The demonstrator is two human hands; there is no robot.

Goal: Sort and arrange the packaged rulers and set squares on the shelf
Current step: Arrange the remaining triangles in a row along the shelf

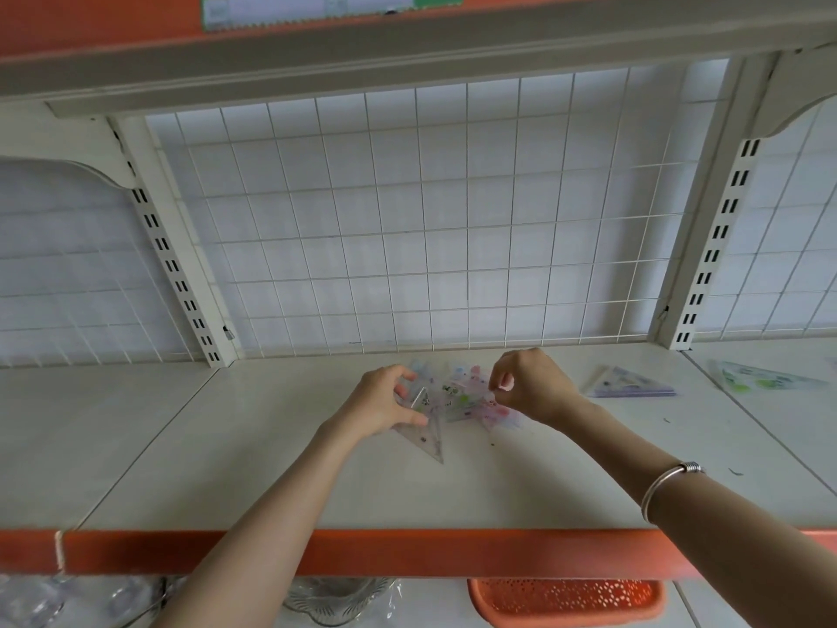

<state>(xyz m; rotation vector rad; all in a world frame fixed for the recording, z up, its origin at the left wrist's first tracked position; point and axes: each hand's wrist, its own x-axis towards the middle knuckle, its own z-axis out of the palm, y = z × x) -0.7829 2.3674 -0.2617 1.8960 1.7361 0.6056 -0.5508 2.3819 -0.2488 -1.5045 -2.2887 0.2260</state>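
Note:
A loose pile of clear packaged set squares and rulers (457,396) lies on the white shelf (271,446), near the back grid. My left hand (385,403) grips the left edge of a transparent set square (425,439) whose tip points toward me. My right hand (527,385) hovers over the right side of the pile with fingers curled and thumb and forefinger pinched together; what it pinches is too small to tell. A purple-edged packaged set square (627,385) lies apart to the right, and a green-printed one (765,378) lies on the neighbouring shelf section.
A white wire grid (430,219) backs the shelf between slotted uprights (181,283). An orange strip (407,552) edges the shelf front. Below it sit an orange perforated basket (566,600) and glassware (335,600). An upper shelf (407,43) overhangs.

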